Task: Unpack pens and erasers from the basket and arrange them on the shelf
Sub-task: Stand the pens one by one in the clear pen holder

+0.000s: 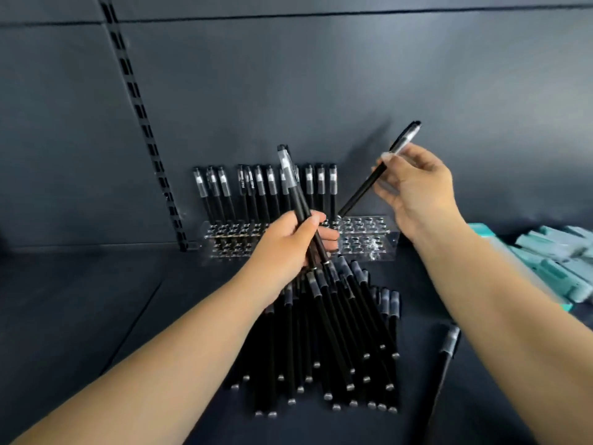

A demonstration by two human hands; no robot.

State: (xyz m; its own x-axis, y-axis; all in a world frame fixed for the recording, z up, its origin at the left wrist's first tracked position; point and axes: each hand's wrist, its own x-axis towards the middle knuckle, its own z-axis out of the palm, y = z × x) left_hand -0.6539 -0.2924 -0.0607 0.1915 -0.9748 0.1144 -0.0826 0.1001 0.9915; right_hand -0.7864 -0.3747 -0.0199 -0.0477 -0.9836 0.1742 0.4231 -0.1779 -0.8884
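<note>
The left hand (288,242) grips a few pens (296,194) in front of the clear holder (369,234); the right hand (417,184) pinches one pen (362,191), its lower end over this holder.

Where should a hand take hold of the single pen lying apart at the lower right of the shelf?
Probably mid-barrel, pinched from above. The lone pen lies flat on the shelf, apart from the pile, with its sides free; its lower end is hidden behind the right forearm.

Shop: slotted shelf upright (141,123), pen display rack (369,234), stock piles.
</note>
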